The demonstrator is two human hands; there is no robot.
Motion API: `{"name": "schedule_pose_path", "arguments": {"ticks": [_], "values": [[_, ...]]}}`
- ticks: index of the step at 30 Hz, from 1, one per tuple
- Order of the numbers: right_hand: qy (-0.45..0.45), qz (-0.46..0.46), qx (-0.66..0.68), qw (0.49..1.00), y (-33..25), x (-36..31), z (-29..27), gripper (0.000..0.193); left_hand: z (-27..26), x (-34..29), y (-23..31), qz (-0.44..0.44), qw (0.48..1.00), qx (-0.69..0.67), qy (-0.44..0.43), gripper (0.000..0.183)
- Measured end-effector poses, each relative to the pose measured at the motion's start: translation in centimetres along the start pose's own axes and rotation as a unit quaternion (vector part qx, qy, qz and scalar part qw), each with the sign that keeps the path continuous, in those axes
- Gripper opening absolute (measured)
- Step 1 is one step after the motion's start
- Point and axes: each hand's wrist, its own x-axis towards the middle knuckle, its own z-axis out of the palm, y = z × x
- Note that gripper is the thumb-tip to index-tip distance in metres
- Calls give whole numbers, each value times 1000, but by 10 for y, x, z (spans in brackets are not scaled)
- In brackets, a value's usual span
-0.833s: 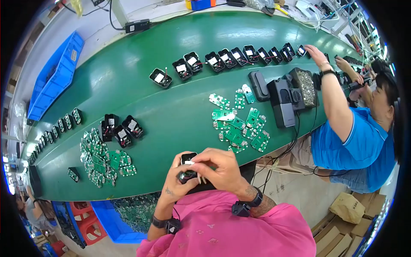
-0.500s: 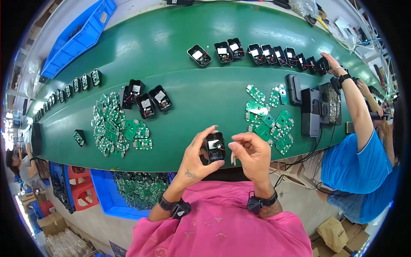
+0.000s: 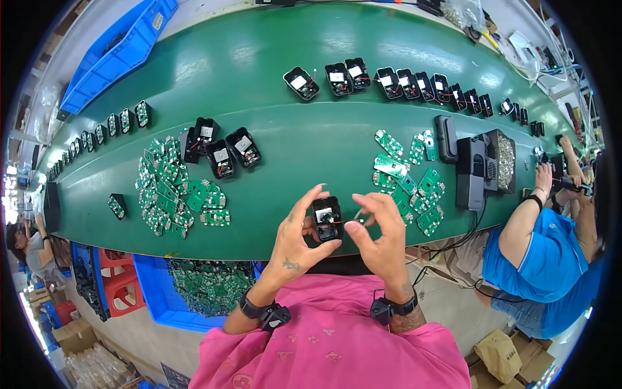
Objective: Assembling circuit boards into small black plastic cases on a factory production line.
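Note:
Near the front edge of the green bench, my left hand (image 3: 299,228) grips a small black plastic housing (image 3: 326,219) between thumb and fingers, its open side up. Inside the housing are a white square and dark parts. A thin red wire (image 3: 339,223) runs out of its right side to my right hand (image 3: 381,228), whose thumb and forefinger pinch the wire's end. Three similar black housings with white squares, one of them (image 3: 221,159) nearest me, stand together beyond my left hand. A heap of green circuit boards (image 3: 165,188) lies to their left, and a smaller group of boards (image 3: 414,181) lies right of my hands.
A row of black housings (image 3: 387,81) lines the bench's far part. Board-filled housings (image 3: 126,121) stand at the left beside a blue bin (image 3: 116,55). Grey-black devices (image 3: 470,172) and a box of small parts (image 3: 505,159) sit right. A co-worker in blue (image 3: 534,249) is at right.
My right hand's fingers have closed nearer the housing's right side, and the housing has turned slightly. The co-worker's arm has drawn back from the far row toward the near right.

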Motion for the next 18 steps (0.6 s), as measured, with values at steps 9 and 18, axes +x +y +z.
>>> {"name": "schedule_pose_path", "arguments": {"ticks": [9, 18], "values": [[-33, 31, -8, 999, -14, -3, -6, 72, 36, 13, -2, 161, 973, 157, 55, 100], [149, 64, -175, 971, 13, -11, -112, 63, 71, 41, 7, 189, 963, 179, -65, 92]]}}
